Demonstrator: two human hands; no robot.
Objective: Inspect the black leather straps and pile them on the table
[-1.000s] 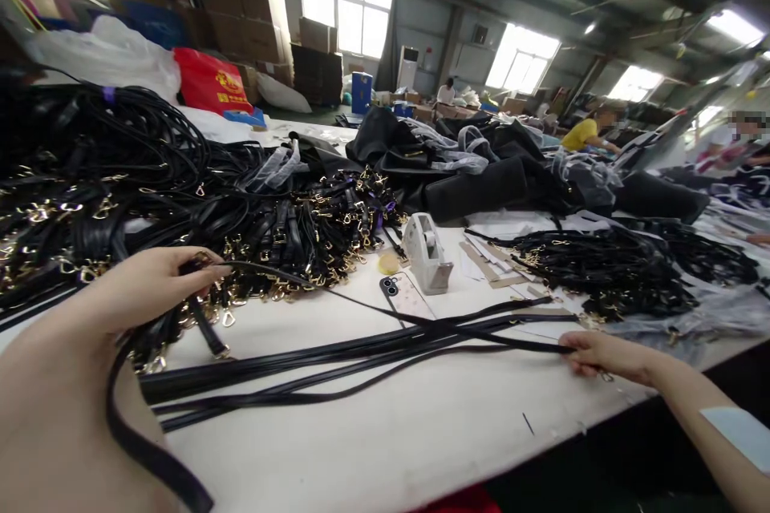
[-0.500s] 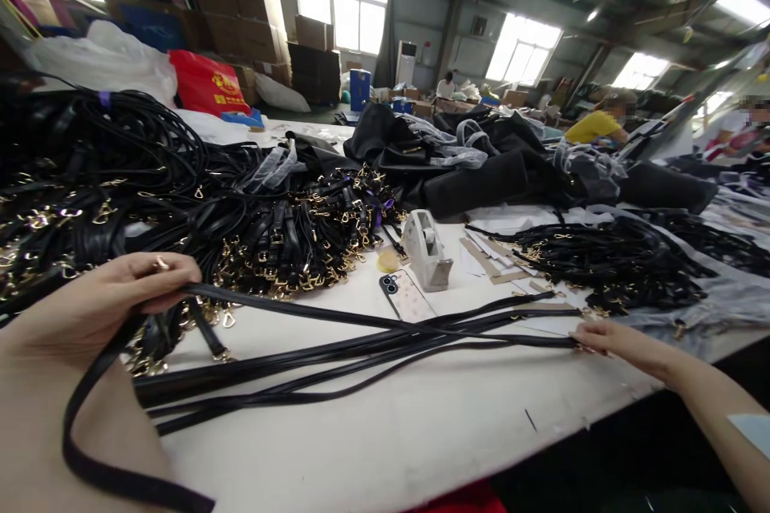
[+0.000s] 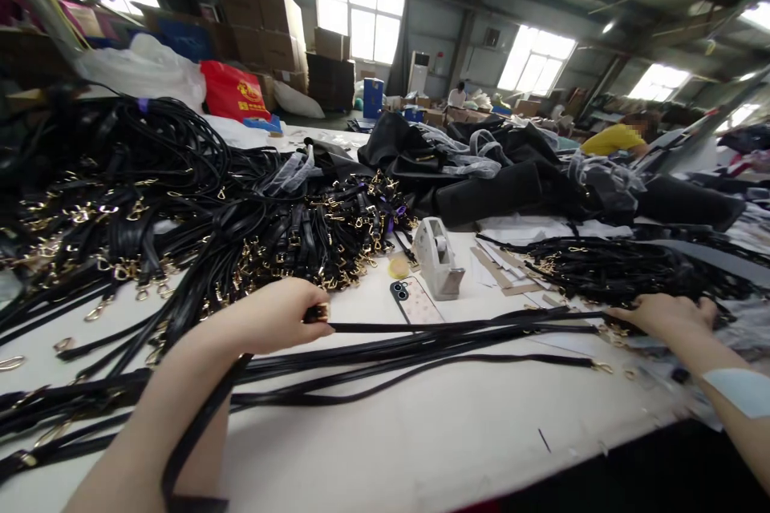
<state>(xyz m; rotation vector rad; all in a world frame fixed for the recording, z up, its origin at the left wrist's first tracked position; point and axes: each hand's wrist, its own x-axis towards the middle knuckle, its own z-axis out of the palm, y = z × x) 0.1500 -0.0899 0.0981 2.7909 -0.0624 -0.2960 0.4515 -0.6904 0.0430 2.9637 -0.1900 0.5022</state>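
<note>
My left hand (image 3: 292, 319) is closed around a long black strap (image 3: 421, 327), with a gold fitting showing by its fingertips. Part of this strap hangs in a bend below my left wrist. On the right, my right hand (image 3: 665, 317) has its fingers at the far end of a strap, which runs nearly straight between both hands; its fingertips are partly hidden. Several more black straps lie lengthwise underneath on the white table (image 3: 457, 433). One of them ends in a gold clasp (image 3: 603, 368) below my right hand.
Heaps of black straps with gold hardware lie at left (image 3: 313, 240) and right (image 3: 638, 264). Between them stand a white tape dispenser (image 3: 438, 260) and a phone (image 3: 415, 301). Black bag pieces (image 3: 493, 184) are piled behind. A person in yellow (image 3: 613, 139) is farther back.
My left hand has moved right, toward the table's middle. My right hand has left the lower strap's end, now lying free, and moved up and right to another strap end. The view has shifted slightly.
</note>
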